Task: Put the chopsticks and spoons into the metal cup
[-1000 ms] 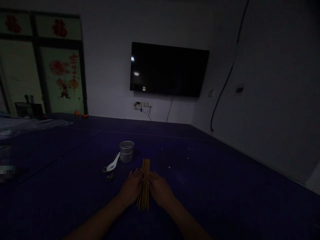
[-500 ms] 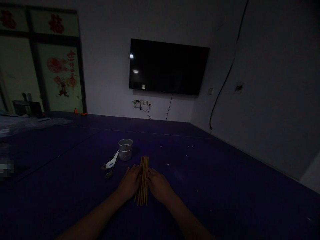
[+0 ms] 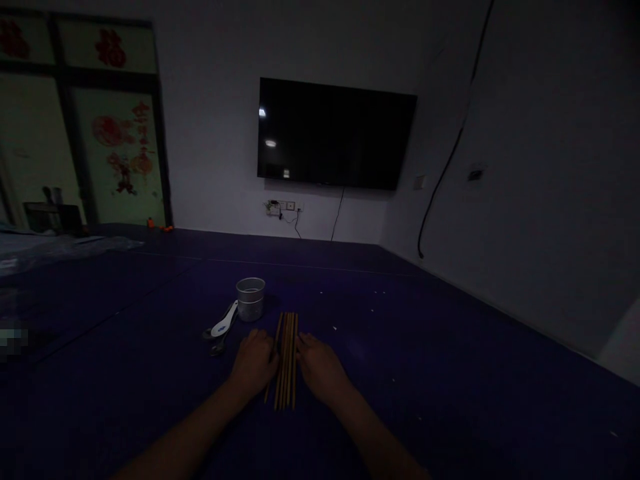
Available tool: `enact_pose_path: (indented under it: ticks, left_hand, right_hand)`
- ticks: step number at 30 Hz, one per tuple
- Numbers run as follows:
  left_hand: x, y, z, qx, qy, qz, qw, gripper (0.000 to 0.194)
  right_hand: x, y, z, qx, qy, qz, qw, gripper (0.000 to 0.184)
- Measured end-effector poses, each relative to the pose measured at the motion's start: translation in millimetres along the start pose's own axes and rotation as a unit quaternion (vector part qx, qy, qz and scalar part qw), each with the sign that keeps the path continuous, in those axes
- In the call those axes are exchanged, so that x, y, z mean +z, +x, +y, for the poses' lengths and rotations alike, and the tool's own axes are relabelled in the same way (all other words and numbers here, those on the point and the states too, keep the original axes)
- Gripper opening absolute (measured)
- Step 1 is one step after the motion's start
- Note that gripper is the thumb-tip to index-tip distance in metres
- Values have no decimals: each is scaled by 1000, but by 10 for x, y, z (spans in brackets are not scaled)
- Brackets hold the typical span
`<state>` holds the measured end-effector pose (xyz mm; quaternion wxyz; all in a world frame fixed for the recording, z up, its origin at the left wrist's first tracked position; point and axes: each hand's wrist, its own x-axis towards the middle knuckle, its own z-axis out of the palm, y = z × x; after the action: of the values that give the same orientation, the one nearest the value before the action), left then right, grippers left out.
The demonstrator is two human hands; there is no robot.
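Several wooden chopsticks (image 3: 289, 360) lie side by side on the dark blue surface, pointing away from me. My left hand (image 3: 254, 363) is curled at their left side, with its fingers closed on the leftmost chopstick (image 3: 279, 328), which sits slightly apart and at an angle. Against the right edge of the bunch rests my right hand (image 3: 320, 367), fingers loosely bent and not wrapped round anything. Beyond my left hand stands a metal cup (image 3: 251, 300). A white spoon (image 3: 223, 321) and metal spoons (image 3: 218, 348) lie to the cup's left.
Small white scraps (image 3: 335, 327) are scattered on the blue surface (image 3: 450, 373) to the right. Clear plastic sheeting (image 3: 75, 248) lies at the far left. A television (image 3: 335, 133) hangs on the back wall, and a black cable (image 3: 445, 177) runs down the right wall.
My left hand has curled its fingers and shifted left, drawing the leftmost chopstick a little away from the others. My right hand stays beside the bunch. The view has tipped slightly downward.
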<state>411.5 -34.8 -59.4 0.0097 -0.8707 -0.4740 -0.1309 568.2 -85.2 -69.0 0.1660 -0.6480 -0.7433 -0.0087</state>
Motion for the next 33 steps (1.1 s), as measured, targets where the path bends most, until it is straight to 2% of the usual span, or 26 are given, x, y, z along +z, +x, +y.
enact_pose_path:
  ticks: [6, 16, 19, 22, 25, 27, 30, 33]
  left_hand:
    - [-24, -30, 29, -3, 2, -9, 1000, 31]
    - [-14, -13, 24, 0, -12, -9, 1000, 29]
    - [-20, -1, 15, -2, -12, 1, 1000, 30]
    - [5, 12, 35, 11, -47, 21, 999, 32]
    - [63, 21, 86, 42, -110, 39, 992, 33]
    - [99, 24, 123, 63, -149, 47, 986, 31]
    - [125, 21, 157, 75, -193, 57, 977, 31]
    - [119, 11, 163, 81, -218, 62, 971, 34]
  right_hand:
    - [-48, -1, -34, 20, -5, 7, 1000, 41]
    - [-82, 3, -68, 15, 19, 33, 999, 40]
    - [-140, 11, -97, 5, 48, 35, 998, 37]
    - [-121, 32, -116, 11, 134, 60, 989, 36]
    - [15, 74, -107, 36, 291, 100, 951, 33]
    - [128, 105, -91, 61, 383, 97, 917, 31]
    - [236, 133, -66, 113, 511, 92, 847, 31]
    - [243, 134, -51, 154, 605, 79, 777, 39]
